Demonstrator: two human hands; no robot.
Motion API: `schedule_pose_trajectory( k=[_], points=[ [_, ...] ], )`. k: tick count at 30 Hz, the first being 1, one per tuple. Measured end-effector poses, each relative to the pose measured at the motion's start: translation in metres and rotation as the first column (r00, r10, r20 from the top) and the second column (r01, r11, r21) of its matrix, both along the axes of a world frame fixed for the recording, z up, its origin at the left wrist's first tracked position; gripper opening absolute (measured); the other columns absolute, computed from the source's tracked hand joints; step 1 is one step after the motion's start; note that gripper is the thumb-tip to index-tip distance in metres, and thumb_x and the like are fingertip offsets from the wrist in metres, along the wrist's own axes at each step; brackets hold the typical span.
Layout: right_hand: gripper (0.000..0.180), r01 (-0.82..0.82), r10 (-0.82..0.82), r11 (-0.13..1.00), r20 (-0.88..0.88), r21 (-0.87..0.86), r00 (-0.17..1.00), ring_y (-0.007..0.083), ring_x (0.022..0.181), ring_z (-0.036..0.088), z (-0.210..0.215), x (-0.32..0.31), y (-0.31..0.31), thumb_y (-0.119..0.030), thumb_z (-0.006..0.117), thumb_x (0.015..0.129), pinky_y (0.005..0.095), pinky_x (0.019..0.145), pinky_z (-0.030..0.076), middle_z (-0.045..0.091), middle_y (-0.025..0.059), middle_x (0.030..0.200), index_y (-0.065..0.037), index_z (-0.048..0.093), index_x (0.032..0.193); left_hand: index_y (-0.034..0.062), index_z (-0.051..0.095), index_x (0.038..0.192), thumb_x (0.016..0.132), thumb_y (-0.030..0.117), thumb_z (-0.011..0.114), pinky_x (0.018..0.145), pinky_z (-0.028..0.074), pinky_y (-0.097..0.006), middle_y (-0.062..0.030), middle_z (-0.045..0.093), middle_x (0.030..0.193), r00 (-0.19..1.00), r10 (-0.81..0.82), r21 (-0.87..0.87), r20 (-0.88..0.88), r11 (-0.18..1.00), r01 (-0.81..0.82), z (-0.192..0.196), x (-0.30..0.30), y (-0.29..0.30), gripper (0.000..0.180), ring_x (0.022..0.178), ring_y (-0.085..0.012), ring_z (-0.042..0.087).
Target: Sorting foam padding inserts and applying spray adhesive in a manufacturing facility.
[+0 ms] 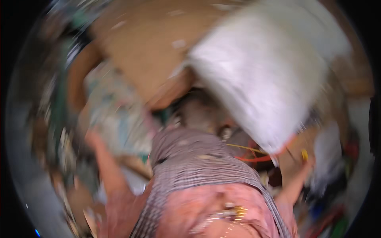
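Observation:
Motion smears the whole head view. My left hand [93, 138] is out to the left, at the edge of a whitish sack [123, 115] with blue-green print; whether it grips the sack is too blurred to tell. Far to the right, my right hand [310, 162] appears closed on a small yellow thing [304, 154], whose kind I cannot make out. Near that hand are a brown cardboard-like surface [285, 168] and a whitish plastic bag [327, 152]. The fingers of both hands are indistinct.
A large brown board or box [154, 43] lies ahead. A big white wrapped bundle [262, 71] stands at its right. Orange and yellow cords [254, 158] run below the bundle. Blurred clutter [67, 150] lines the left side. A red and green heap [333, 222] is at lower right.

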State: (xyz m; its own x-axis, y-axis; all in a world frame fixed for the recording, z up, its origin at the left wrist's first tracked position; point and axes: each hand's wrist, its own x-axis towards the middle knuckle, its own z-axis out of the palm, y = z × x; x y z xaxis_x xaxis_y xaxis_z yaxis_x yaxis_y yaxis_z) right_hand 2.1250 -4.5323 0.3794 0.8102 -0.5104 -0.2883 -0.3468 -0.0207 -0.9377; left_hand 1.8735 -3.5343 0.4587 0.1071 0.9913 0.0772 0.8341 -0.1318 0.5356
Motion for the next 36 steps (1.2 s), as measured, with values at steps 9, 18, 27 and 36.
schedule_pose_trajectory(
  k=[9, 18, 27, 36],
  points=[
    [0.061, -0.440, -0.345, 0.484, -0.627, -0.757, 0.699, 0.0242, 0.072, 0.060, 0.035, 0.030, 0.096, -0.066, 0.048, 0.074, 0.0321, 0.054, 0.047, 0.057, 0.0124, 0.069, -0.008, 0.055, 0.092, 0.0007, 0.064, 0.094, 0.072, 0.008, 0.062, 0.076, 0.045, -0.028, -0.0092, 0.064, 0.090, 0.845, 0.230, -0.031, 0.483, 0.969, -0.246, 0.064, -0.018, -0.047, 0.023, 0.083, -0.0165, 0.059],
    [0.044, -0.247, 0.263, 0.943, 0.046, -0.225, 0.964, 0.0215, 0.085, 0.057, 0.124, 0.076, 0.339, -0.012, 0.055, 0.086, 0.0315, 0.071, 0.049, 0.052, 0.0106, 0.109, -0.007, 0.038, 0.126, 0.0072, 0.067, 0.086, 0.073, 0.016, 0.060, 0.067, 0.048, -0.028, -0.0081, 0.067, 0.077, 0.908, -0.319, 0.107, 0.273, 0.948, 0.301, 0.005, 0.118, 0.121, 0.017, 0.072, -0.0185, 0.064],
    [0.042, -0.745, 0.775, 0.241, 0.339, 0.622, 0.534, 0.0190, 0.065, 0.055, 0.118, 0.054, 0.684, -0.015, 0.065, 0.072, 0.0275, 0.051, 0.046, 0.054, 0.0101, 0.088, -0.005, 0.045, 0.108, 0.0054, 0.063, 0.101, 0.076, 0.018, 0.051, 0.087, 0.044, -0.036, -0.0156, 0.060, 0.109, 0.797, -0.516, -0.005, -0.313, 0.840, 0.542, -0.093, 0.181, 0.231, 0.030, 0.104, -0.0269, 0.055],
    [0.028, -0.881, 0.979, -0.168, 0.181, 0.443, -0.096, 0.0132, 0.061, 0.054, 0.073, 0.076, 0.993, -0.009, 0.051, 0.081, 0.0265, 0.057, 0.045, 0.059, 0.0080, 0.083, 0.002, 0.052, 0.106, 0.0066, 0.065, 0.095, 0.067, 0.015, 0.056, 0.086, 0.043, -0.040, -0.0092, 0.061, 0.104, 0.428, -0.723, -0.462, -0.543, 0.682, 0.566, -0.007, 0.110, 0.207, 0.031, 0.100, -0.0333, 0.054]
  ],
)
